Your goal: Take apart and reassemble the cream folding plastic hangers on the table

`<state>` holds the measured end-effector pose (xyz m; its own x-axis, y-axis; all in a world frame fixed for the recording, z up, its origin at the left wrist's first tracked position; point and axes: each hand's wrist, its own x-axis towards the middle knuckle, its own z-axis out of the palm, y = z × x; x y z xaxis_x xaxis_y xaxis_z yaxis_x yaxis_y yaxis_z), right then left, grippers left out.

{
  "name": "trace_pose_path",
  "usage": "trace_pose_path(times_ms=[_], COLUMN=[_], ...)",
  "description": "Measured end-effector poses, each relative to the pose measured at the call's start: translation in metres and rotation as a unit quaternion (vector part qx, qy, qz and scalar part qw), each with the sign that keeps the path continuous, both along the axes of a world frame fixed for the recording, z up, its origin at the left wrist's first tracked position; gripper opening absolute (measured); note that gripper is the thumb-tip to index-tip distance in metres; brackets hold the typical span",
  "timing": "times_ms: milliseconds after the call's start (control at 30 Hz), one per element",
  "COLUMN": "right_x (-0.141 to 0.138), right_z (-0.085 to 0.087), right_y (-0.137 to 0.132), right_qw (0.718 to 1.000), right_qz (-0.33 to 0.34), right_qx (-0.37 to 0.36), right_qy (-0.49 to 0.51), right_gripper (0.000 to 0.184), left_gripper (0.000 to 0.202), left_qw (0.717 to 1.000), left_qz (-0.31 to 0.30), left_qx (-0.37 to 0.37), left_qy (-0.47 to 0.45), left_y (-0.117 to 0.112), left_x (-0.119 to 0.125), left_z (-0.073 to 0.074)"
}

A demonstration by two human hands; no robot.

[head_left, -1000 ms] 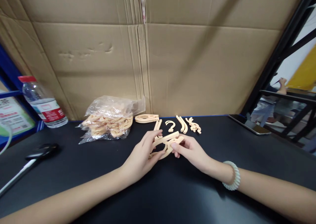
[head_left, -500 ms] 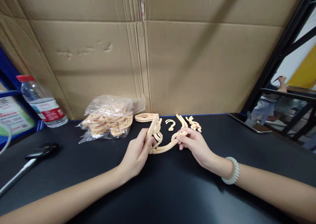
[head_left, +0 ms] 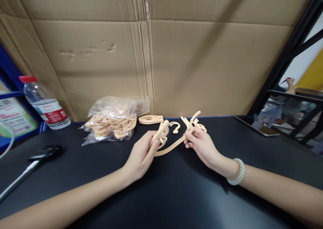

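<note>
My left hand (head_left: 140, 155) is closed around beige plastic hanger parts (head_left: 161, 132), some with curled ends, above the black table. My right hand (head_left: 204, 148) pinches the end of a long curved hanger arm (head_left: 171, 149) between thumb and fingers. From that grip a beige piece (head_left: 196, 116) sticks up to the right. The arm runs across to my left hand, where its other end is hidden. Behind my hands, a loose hanger hook (head_left: 175, 127) lies on the table. A folded hanger (head_left: 150, 119) rests to its left, and small beige parts (head_left: 200, 125) lie to its right.
A clear bag (head_left: 113, 119) of beige hanger parts sits at the back left, beside a red-capped bottle (head_left: 49, 106). A black object with a white cable (head_left: 45, 152) lies nearer. Cardboard (head_left: 101, 54) stands behind. A phone (head_left: 257, 125) lies far right; another person's hand (head_left: 290, 82) shows beyond.
The beige piece at my right hand has swung from nearly flat to pointing up. The parts in my left hand have tilted, and both hands keep their hold.
</note>
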<state>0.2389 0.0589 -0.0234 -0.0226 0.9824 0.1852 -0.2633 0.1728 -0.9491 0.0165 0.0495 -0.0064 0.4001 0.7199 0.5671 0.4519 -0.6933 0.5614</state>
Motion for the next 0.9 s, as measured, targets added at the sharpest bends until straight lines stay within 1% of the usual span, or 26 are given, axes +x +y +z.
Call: trace_pose_path(times_ms=[100, 167, 233, 333, 400, 467, 500, 567, 633, 700, 767, 900], right_x=[-0.002, -0.003, -0.003, -0.002, -0.001, 0.0, 0.0, 0.002, 0.003, 0.003, 0.002, 0.001], right_z=[0.0, 0.0, 0.001, 0.001, 0.0, 0.0, -0.001, -0.001, -0.001, 0.0, 0.001, 0.002], right_y=[-0.003, -0.005, -0.006, -0.007, -0.007, -0.008, -0.009, -0.012, -0.015, -0.019, -0.021, -0.024], right_qw=[1.0, 0.998, 0.993, 0.982, 0.975, 0.965, 0.956, 0.926, 0.887, 0.858, 0.842, 0.824], right_qz=[0.018, 0.025, 0.034, 0.033, 0.032, 0.034, 0.034, 0.032, 0.026, 0.016, 0.004, -0.012], right_qx=[0.006, 0.035, 0.072, 0.12, 0.144, 0.178, 0.203, 0.273, 0.346, 0.396, 0.419, 0.44], right_qy=[-0.018, -0.049, -0.091, -0.141, -0.165, -0.19, -0.209, -0.259, -0.305, -0.328, -0.339, -0.355], right_gripper=[0.032, 0.028, 0.022, 0.016, 0.013, 0.01, 0.008, 0.006, 0.01, 0.014, 0.016, 0.015], left_gripper=[0.016, 0.018, 0.022, 0.027, 0.026, 0.024, 0.022, 0.021, 0.022, 0.022, 0.022, 0.021], left_qw=[0.992, 0.984, 0.983, 0.99, 0.991, 0.99, 0.99, 0.991, 0.991, 0.99, 0.99, 0.991], left_qz=[-0.092, -0.127, -0.134, -0.118, -0.106, -0.101, -0.1, -0.099, -0.101, -0.104, -0.103, -0.094], left_qx=[0.037, 0.038, 0.027, -0.016, -0.063, -0.089, -0.087, -0.065, -0.043, -0.033, -0.031, -0.026], left_qy=[0.077, 0.116, 0.121, 0.079, 0.058, 0.05, 0.048, 0.058, 0.075, 0.086, 0.087, 0.095], left_y=[-0.003, -0.003, -0.003, -0.001, 0.001, 0.002, 0.002, 0.002, 0.002, 0.001, 0.001, 0.0], left_x=[0.001, 0.001, 0.001, 0.002, 0.003, 0.004, 0.004, 0.004, 0.004, 0.004, 0.004, 0.005], left_z=[0.002, 0.002, 0.001, 0.0, 0.001, 0.001, 0.001, 0.002, 0.001, 0.002, 0.002, 0.003])
